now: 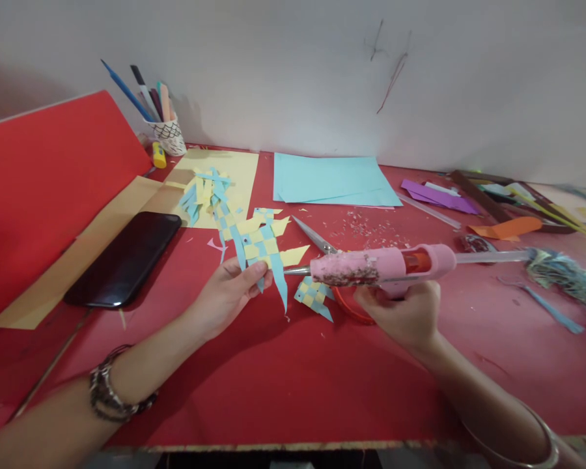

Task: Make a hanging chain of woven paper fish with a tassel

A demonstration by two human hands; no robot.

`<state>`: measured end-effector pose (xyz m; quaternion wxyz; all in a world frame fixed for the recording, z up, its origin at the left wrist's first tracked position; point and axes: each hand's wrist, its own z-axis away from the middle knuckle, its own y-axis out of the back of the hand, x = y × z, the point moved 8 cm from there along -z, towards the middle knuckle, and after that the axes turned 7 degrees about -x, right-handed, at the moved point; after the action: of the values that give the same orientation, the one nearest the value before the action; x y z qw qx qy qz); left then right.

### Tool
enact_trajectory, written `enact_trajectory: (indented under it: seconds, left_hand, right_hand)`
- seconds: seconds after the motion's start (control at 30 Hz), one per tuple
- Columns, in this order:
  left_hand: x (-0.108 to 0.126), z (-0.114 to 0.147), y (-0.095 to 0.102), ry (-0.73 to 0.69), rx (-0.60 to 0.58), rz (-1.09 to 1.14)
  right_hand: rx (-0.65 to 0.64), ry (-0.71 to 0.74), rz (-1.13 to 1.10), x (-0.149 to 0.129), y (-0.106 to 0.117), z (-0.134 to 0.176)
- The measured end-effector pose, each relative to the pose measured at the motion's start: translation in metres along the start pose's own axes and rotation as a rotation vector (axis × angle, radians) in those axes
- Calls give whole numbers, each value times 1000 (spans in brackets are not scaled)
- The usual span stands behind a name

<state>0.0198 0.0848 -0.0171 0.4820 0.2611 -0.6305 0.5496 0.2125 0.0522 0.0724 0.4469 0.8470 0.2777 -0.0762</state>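
Observation:
Between the thumb and fingers of my left hand (241, 286) is a woven paper fish (264, 244), checkered in yellow and light blue with a small eye. My right hand (410, 319) is wrapped round the handle of a pink glue gun (356, 267), whose metal nozzle points left and comes close to the fish's lower strips; whether it touches, I cannot tell. A glue stick (491, 257) sticks out of its back. Below the nozzle lies a smaller woven paper fish (315, 294). Scissors (317, 238) with red handles lie partly hidden behind the gun.
A black phone (124, 260) lies at left beside a red sheet (53, 182). Blue paper sheets (334, 179) and a yellow sheet (241, 176) lie near the wall. Pens stand in a patterned cup (168, 133). Purple paper (439, 197) and a tassel (566, 273) are at right.

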Motion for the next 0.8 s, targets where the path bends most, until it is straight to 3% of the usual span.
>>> enact_trajectory:
  seconds: [0.23,0.8]
  left_hand:
    - [-1,0,1,13,14,12]
    - [4,0,-1,4,38,22]
  right_hand:
    - [-40,-58,-37,4,-2,0]
    - [-18,6,-28,0,0,-1]
